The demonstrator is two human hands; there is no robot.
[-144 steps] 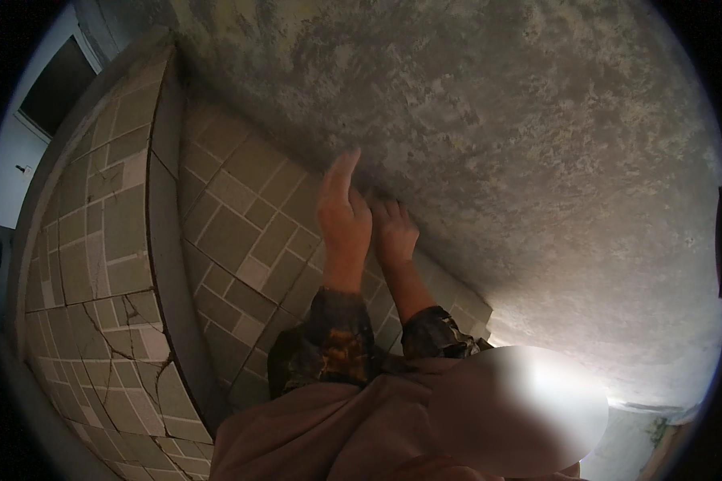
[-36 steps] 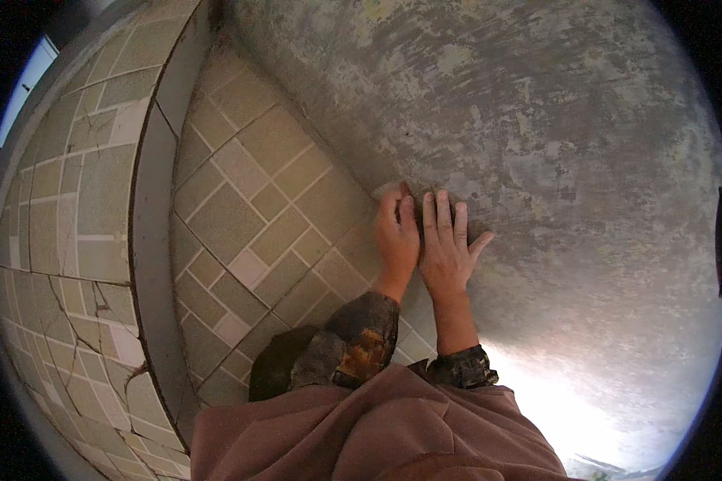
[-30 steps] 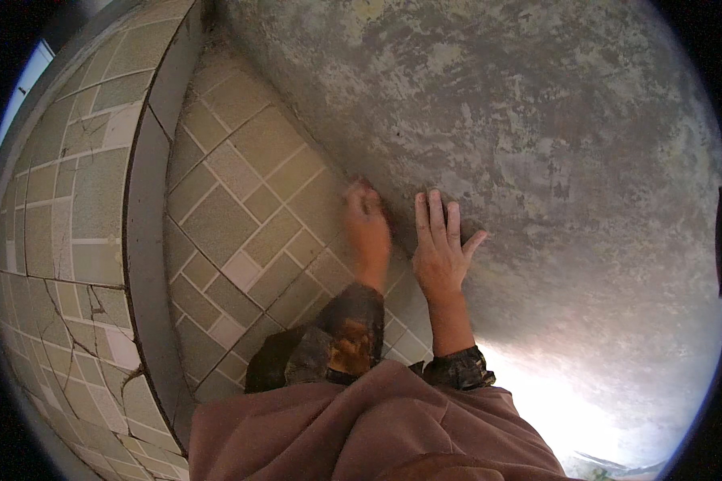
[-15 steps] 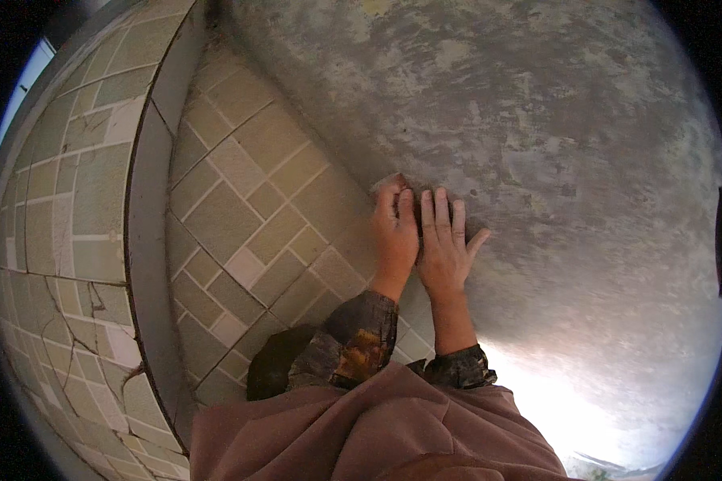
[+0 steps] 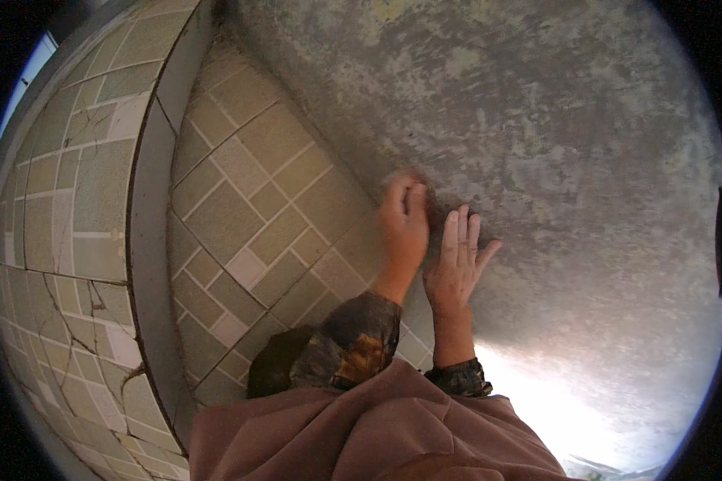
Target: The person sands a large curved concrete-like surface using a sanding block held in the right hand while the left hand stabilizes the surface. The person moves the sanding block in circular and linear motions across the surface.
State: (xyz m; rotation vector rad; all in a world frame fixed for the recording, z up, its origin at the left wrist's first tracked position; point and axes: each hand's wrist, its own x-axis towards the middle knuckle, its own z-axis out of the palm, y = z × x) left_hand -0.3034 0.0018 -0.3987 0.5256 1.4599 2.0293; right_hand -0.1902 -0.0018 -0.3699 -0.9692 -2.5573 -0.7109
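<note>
My left hand (image 5: 405, 220) is closed at the grey mottled wall (image 5: 537, 144), close to where the wall meets the tiled floor. A reddish-brown edge of something shows at its blurred fingertips, too smeared and covered to name. Beside it on the right, my right hand (image 5: 457, 260) lies against the wall with fingers stretched upward and thumb out to the side. Pale dust coats its fingers. A narrow gap separates the two hands.
Patterned tiles (image 5: 241, 192) in beige, green and white spread out to the left. Past them a grey-edged step (image 5: 148, 240) carries more tiles, some cracked. Bright light (image 5: 553, 401) glares at the lower right.
My left hand has shifted slightly right along the wall and is blurred. My right hand has moved a little down and right, its fingers now closer together.
</note>
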